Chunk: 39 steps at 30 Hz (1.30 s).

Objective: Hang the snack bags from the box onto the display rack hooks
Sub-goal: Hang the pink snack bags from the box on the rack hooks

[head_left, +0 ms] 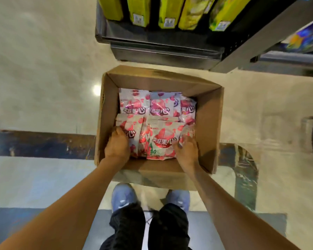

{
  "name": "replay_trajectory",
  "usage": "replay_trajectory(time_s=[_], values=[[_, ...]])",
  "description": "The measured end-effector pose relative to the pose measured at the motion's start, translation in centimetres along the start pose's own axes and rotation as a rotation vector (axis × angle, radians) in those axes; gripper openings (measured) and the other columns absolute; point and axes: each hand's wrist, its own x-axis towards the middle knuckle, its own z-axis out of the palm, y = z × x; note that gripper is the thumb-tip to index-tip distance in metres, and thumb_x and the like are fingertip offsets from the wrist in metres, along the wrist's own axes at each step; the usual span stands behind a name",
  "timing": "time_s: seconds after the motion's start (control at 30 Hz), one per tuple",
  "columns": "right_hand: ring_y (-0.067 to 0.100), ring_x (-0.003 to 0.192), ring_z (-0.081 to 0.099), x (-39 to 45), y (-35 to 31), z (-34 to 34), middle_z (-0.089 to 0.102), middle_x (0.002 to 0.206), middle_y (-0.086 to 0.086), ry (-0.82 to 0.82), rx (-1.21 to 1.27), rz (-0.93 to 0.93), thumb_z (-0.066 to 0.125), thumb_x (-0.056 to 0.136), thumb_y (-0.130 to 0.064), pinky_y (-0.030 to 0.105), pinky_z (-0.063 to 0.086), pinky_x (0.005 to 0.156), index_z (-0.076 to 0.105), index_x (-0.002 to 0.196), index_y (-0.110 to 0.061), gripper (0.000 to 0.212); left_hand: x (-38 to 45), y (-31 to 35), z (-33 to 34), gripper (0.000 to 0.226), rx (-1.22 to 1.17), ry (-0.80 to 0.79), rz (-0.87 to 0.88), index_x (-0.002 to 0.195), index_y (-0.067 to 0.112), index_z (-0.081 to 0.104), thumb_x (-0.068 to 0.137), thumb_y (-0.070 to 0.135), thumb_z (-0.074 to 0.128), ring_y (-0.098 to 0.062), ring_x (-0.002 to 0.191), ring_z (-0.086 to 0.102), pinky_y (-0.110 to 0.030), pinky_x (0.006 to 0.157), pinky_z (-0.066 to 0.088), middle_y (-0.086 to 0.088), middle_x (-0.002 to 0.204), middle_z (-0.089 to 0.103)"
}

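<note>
The snack bags (157, 123), pink and white pouches printed with red fruit, lie in two rough rows inside the open cardboard box (209, 123), which sits on the floor (43, 78) just in front of the person's shoes (122, 197). The step in hand appears to be the pick-up: both hands are down in the near row of the box, gathering bags. The left hand (117, 144) rests curled over the bag at the left end of that row, fingers bent onto its face, though whether it has actually closed on the pouch cannot be told. The right hand (185, 148) sits at the right end of the same row with its fingertips pinching the crinkled edge of a bag there. Both forearms reach straight down and slightly inward from the body, wrists just inside the near wall of the box. Beyond the far wall of the box stands the dark display rack (161, 49), with yellow-green packets (170, 11) above its base. The next move likely calls for lifting a bag clear, finding its hang hole and carrying it up to a hook; no hooks are clearly visible here.
</note>
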Motion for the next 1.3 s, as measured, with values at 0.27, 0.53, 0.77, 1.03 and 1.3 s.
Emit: replay_trajectory(time_s=[0.27,0.53,0.77,1.03,1.3], values=[[0.024,0.131,0.037,-1.4,-1.4,1.9,0.035,0.143,0.008,0.196,0.123,0.062,0.062,0.089,-0.030,0.027,0.036,0.104,0.041,0.140,-0.010,0.058,0.8,1.5,2.9,0.051,-0.306,0.071,-0.127,0.140,-0.003,0.028,0.095,0.013,0.046,-0.040,0.130,0.037,-0.049,0.108,0.034,-0.023,0.145,0.032],[0.021,0.132,0.038,-2.0,-1.6,2.3,0.040,0.142,0.004,0.256,0.281,-0.014,0.071,0.082,-0.020,0.029,0.039,0.101,0.044,0.138,-0.016,0.062,1.7,0.5,2.6,0.061,-0.469,0.107,-0.334,0.135,0.005,0.036,0.085,0.023,0.066,-0.036,0.128,0.042,-0.050,0.107,0.037,-0.017,0.136,0.045],[0.019,0.113,0.051,-0.8,-2.4,1.9,0.049,0.125,0.007,0.197,0.345,-0.024,0.077,0.076,-0.021,0.020,0.042,0.092,0.057,0.116,-0.015,0.045,2.0,0.5,2.0,0.067,-0.578,0.120,-0.364,0.128,0.008,0.043,0.075,0.029,0.077,-0.034,0.122,0.051,-0.050,0.099,0.045,-0.014,0.130,0.053],[0.025,0.117,0.053,-0.5,-2.6,1.8,0.044,0.136,0.011,0.229,0.422,0.005,0.077,0.076,-0.021,0.038,0.049,0.096,0.042,0.137,-0.013,0.071,1.4,0.7,1.1,0.049,-0.666,0.106,-0.378,0.121,0.005,0.052,0.083,0.032,0.068,-0.033,0.114,0.058,-0.048,0.095,0.049,-0.015,0.125,0.059],[0.016,0.094,0.053,-0.7,-1.1,1.0,0.054,0.103,0.006,0.250,0.356,-0.084,0.077,0.075,-0.014,0.006,0.043,0.066,0.054,0.096,-0.006,0.032,-0.2,0.6,0.9,0.054,-0.644,0.155,-0.215,0.125,0.009,0.051,0.081,0.036,0.069,-0.032,0.116,0.057,-0.049,0.096,0.048,-0.012,0.126,0.059]])
